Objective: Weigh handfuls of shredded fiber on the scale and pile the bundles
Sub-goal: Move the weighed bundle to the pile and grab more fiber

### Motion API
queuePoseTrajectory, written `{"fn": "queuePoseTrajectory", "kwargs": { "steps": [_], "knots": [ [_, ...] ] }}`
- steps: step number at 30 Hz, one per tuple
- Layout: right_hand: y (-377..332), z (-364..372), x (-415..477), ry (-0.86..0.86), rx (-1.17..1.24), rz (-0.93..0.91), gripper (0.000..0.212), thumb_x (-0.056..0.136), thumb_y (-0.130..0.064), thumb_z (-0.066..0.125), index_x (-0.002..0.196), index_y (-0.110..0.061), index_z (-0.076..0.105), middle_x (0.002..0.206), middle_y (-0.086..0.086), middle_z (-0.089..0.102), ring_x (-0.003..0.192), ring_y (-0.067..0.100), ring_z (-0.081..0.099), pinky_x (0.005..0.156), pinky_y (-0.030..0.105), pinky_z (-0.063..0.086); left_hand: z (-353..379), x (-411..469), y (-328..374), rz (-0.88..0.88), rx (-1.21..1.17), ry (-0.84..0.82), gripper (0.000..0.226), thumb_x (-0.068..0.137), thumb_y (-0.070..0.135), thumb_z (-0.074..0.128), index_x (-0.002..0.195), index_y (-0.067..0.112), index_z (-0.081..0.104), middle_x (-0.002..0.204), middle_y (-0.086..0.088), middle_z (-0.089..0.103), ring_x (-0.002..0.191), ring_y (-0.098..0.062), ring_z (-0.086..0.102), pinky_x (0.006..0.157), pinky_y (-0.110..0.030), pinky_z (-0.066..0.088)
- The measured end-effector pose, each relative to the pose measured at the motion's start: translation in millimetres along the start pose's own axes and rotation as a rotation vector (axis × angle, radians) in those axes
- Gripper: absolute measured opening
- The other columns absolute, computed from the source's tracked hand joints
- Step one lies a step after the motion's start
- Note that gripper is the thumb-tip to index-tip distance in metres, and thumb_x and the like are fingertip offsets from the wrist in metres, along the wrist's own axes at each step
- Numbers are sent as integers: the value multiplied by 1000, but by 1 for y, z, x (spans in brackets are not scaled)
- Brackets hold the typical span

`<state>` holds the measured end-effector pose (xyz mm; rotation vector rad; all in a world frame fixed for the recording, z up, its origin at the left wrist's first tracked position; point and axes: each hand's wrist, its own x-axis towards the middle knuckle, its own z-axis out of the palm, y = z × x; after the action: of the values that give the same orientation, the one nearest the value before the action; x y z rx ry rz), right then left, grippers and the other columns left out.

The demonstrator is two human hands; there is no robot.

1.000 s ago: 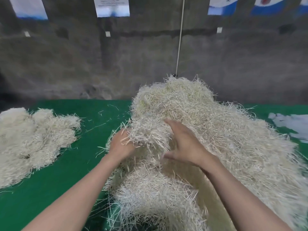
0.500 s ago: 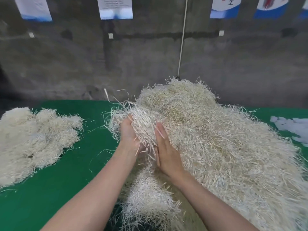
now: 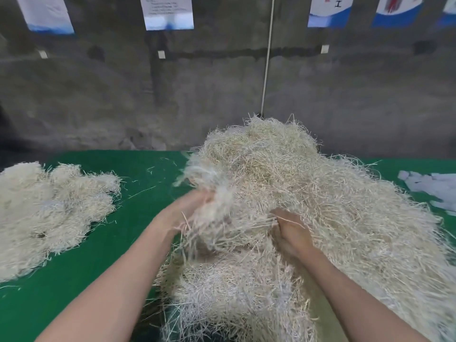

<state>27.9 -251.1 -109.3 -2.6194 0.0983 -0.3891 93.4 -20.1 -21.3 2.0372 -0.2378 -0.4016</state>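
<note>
A big heap of pale straw-coloured shredded fiber [image 3: 320,198] is sitting on the green cloth-covered table [image 3: 138,174], filling the middle and right of it and rising to a peak near the wall. At the heap's left flank the person's left hand [image 3: 190,206] is gripping a loose tuft of fiber [image 3: 202,178], fingers curled round its base while the strands are fanning up and out above the knuckles. Hand and tuft are both smeared by motion, so I cannot tell how tightly the fingers are closing, though they are plainly wrapping the strands. The right hand [image 3: 291,230] is lying lower on the heap's near slope, its fingers bent and pinching a few long strands [image 3: 256,225] that are stretching across toward the tuft. Both bare forearms are reaching in from the near edge, with more whitish fiber lying between and below them. Well apart to the left, a flatter, smaller pile of the same shredded fiber [image 3: 49,213] is spreading over the green cover, a few stray strands lying between it and the heap. At the far right some white paper scraps [image 3: 431,188] are lying on the table just beside the heap's fringe. Behind it all a rough grey concrete wall [image 3: 98,95] is standing, with a thin white cord [image 3: 267,58] hanging down toward the heap's peak and white-and-blue paper sheets [image 3: 167,13] hanging along the top.
</note>
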Motion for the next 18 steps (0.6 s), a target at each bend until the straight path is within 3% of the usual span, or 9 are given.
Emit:
{"fn": "queuePoseTrajectory", "kwargs": {
  "steps": [3,5,6,8,10,12,14,17,18],
  "knots": [
    [-16,-11,17,-54,-41,-53,34,94,-2,43,125,-11,52,106,5,63,88,20,62,82,33,54,15,-9,-1,-76,406,-298,66,89,21,53,145,1,25,148,-11,32,128,-22,44,102,-25,40],
    [-17,-14,22,-67,-64,-49,30,89,3,47,114,-11,55,95,4,63,80,15,58,77,27,52,27,-14,-1,-126,581,-370,68,82,14,57,142,-1,29,116,-7,58,85,-10,61,71,-14,48],
    [-17,-14,20,-76,-90,-47,24,88,2,49,104,-15,56,87,-1,60,77,14,58,73,25,52,31,-12,-1,-121,637,-315,61,81,11,59,136,-1,36,93,-1,60,65,-6,55,55,-12,44],
    [-14,-10,12,-78,-153,-53,14,91,-5,51,86,-19,51,76,-7,53,74,11,56,73,25,53,28,-7,0,-32,723,-42,39,80,8,58,119,6,51,76,6,52,55,-5,48,41,-12,34],
    [-6,-3,2,-69,-203,-66,17,96,-11,46,82,-20,49,73,-10,49,71,9,54,67,21,50,21,-5,2,111,806,268,12,81,8,54,88,18,53,71,10,46,59,-6,48,43,-14,34],
    [0,4,-7,-74,-221,-53,21,96,-8,42,80,-21,47,72,-11,47,68,5,51,57,16,45,16,-1,0,196,673,477,22,81,3,53,68,19,45,68,7,46,58,-10,47,47,-17,35],
    [0,7,-10,-67,-207,-63,23,94,-3,42,80,-20,47,74,-9,49,69,7,52,60,20,50,18,2,-2,215,451,574,22,78,-3,55,66,15,49,71,2,51,67,-18,52,52,-22,42],
    [-1,6,-12,-52,-194,-92,18,96,-7,43,84,-18,50,76,-7,53,72,10,56,69,27,54,20,2,-3,269,297,718,7,84,2,59,90,6,58,95,-5,55,90,-25,54,77,-38,50],
    [-1,5,-12,-54,-190,-93,16,97,-9,43,86,-17,51,77,-7,54,72,11,56,68,27,54,19,2,-1,283,236,760,8,86,2,59,90,7,55,97,-5,54,93,-26,54,78,-37,49]
  ]
}}
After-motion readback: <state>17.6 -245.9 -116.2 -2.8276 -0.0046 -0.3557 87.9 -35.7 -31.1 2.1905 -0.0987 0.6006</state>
